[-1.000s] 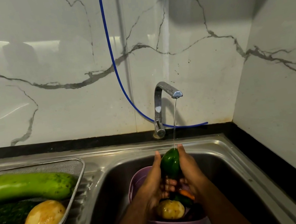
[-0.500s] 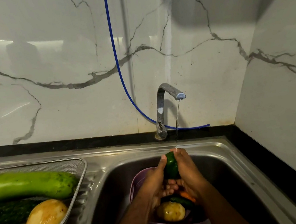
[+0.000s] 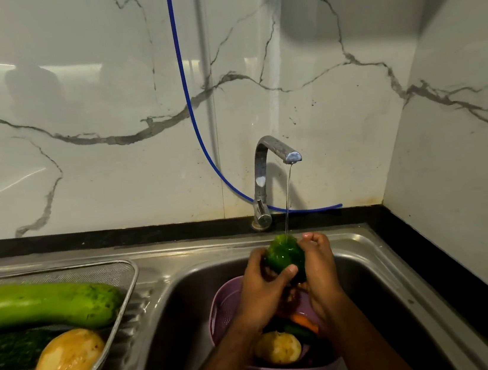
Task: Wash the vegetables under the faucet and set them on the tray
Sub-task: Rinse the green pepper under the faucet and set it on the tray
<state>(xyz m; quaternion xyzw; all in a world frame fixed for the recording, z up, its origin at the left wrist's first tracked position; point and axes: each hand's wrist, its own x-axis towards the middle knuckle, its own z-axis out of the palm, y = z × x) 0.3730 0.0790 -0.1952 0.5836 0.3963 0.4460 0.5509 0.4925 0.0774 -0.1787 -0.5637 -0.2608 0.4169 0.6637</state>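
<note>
Fingers (image 3: pixel 289 270) of the left hand (image 3: pixel 261 291) and those of the right hand (image 3: pixel 320 268) curl round a green pepper (image 3: pixel 284 255) from either side, holding it directly under the thin stream from the faucet (image 3: pixel 267 163), above the sink (image 3: pixel 371 264). The pepper looks wet and glossy, so it could slip out of the grip and drop onto the vegetables below or into the sink; carrying it left to the tray would also drip water on the way. Under the hands sits a purple basket (image 3: pixel 221 305) holding a potato (image 3: pixel 278 348), a carrot (image 3: pixel 307 321) and darker pieces I cannot identify, apparently not yet washed. On the drainer to the left, the mesh tray (image 3: pixel 124 278) holds a long pale gourd (image 3: pixel 44 304), a dark cucumber (image 3: pixel 7 352) and a yellowish potato-like vegetable (image 3: pixel 66 362).
</note>
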